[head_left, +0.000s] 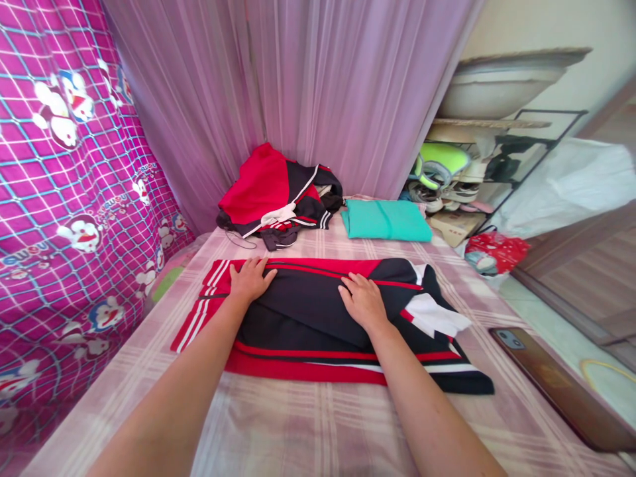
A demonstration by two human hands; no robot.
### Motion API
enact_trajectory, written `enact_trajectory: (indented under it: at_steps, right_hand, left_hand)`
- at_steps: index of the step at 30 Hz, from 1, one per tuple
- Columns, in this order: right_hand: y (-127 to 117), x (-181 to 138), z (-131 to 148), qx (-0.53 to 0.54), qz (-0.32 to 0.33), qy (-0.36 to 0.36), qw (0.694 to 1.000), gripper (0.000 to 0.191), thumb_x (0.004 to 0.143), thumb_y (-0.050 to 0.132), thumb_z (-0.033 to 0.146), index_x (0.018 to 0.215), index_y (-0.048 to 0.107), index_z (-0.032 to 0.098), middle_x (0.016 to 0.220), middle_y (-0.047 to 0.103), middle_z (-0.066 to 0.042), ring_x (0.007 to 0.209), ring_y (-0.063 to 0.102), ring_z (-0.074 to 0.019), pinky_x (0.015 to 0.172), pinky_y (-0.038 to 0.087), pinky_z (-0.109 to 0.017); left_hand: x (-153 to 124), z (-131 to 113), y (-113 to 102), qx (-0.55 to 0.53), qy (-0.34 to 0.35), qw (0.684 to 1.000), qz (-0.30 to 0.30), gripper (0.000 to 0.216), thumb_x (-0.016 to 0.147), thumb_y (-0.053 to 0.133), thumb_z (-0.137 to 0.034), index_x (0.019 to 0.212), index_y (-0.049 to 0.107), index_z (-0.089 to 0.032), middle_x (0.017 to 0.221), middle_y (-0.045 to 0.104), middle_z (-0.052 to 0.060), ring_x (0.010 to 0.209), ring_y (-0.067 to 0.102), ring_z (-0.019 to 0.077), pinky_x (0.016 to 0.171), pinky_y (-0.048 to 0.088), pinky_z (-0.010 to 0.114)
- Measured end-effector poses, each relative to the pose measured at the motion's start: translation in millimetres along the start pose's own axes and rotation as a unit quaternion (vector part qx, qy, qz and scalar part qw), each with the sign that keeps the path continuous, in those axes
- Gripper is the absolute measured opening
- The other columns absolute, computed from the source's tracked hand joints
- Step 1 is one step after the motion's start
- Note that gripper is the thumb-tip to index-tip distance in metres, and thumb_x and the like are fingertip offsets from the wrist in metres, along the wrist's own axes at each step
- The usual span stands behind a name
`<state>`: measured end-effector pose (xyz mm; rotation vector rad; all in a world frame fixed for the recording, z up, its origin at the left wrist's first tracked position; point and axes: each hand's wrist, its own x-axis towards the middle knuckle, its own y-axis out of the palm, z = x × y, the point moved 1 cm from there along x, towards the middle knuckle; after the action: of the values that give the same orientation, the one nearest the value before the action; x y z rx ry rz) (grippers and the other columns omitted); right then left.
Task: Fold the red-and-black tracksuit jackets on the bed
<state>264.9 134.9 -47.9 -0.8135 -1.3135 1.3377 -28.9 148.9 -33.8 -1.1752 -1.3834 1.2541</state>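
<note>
1. Folded garment [308, 315]: cloth beneath left hand [250, 281] and right hand [364, 303] hidden.
2. Both forearms [169, 397]: cut off by bottom edge.
3. Phone [556, 381]: marking on back too faint to read.
4. White plastic [571, 185]: cropped at right edge.
5. Red bag [504, 250]: contents indistinct.

Both hands [251, 281] press flat on a folded black-and-red jacket [308, 311] lying on a checked bedsheet [278, 424].
</note>
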Motion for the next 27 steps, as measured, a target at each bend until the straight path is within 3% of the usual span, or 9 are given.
enact_trajectory:
  at_steps: [14,22,27]
  right_hand:
    - [-5.1,3.6,2.7,-0.015,0.049,0.002,0.999,0.048,0.1,0.033,0.038,0.139,0.056,0.02,0.149,0.049,-0.012,0.138,0.042,-0.0266,0.114,0.029,-0.046]
    - [-9.2,47.4,9.6,-0.011,0.07,-0.018,0.997,0.055,0.101,0.028,0.045,0.149,0.043,0.021,0.158,0.037,-0.013,0.144,0.032,-0.0269,0.116,0.023,-0.052]
    - [2.9,68.7,-18.6,-0.014,0.132,0.031,0.991,0.058,0.101,0.021,0.047,0.149,0.041,0.022,0.159,0.033,-0.011,0.146,0.028,-0.0249,0.117,0.021,-0.054]
  left_hand:
    - [-1.6,-1.4,-1.2,0.003,-0.001,1.0,-0.007,0.062,0.096,0.026,-0.059,0.149,0.04,-0.03,0.158,0.038,0.008,0.145,0.031,0.0328,0.114,0.018,0.071]
    - [-2.7,-2.5,-2.0,0.012,-0.004,1.0,-0.01,0.06,0.096,0.027,-0.059,0.148,0.042,-0.032,0.157,0.039,0.007,0.145,0.032,0.0335,0.114,0.019,0.07]
    - [-3.7,-3.4,-2.3,0.005,-0.002,1.0,-0.015,0.061,0.096,0.028,-0.058,0.147,0.042,-0.028,0.157,0.04,0.009,0.145,0.033,0.0327,0.114,0.018,0.071]
